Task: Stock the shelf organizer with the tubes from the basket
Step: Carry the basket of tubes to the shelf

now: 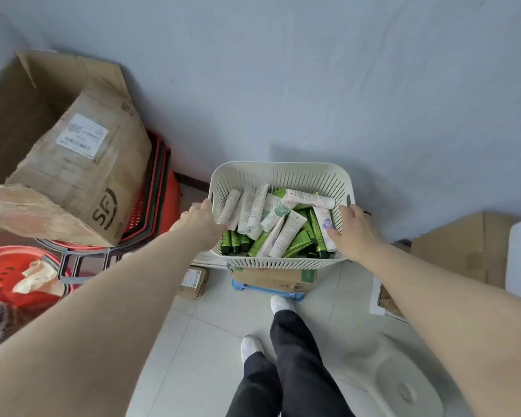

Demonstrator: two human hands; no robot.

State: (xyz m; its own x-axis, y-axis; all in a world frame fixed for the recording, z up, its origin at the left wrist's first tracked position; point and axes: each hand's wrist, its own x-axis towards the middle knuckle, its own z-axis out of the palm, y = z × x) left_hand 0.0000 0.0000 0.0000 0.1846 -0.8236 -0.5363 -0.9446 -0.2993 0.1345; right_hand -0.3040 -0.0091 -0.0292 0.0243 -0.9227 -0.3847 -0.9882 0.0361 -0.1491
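Gripping the basket (280, 170) are the left hand (203, 222) and right hand (357, 231).

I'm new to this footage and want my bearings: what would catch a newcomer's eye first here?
The white slatted basket in the centre, heaped with green and white tubes. The left hand and right hand grip its opposite rims. At the left, a big cardboard box leans over stacked red baskets.

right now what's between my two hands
The basket, filled with tubes, spans the gap; the left hand and right hand each hold a side rim. Head view shows it.
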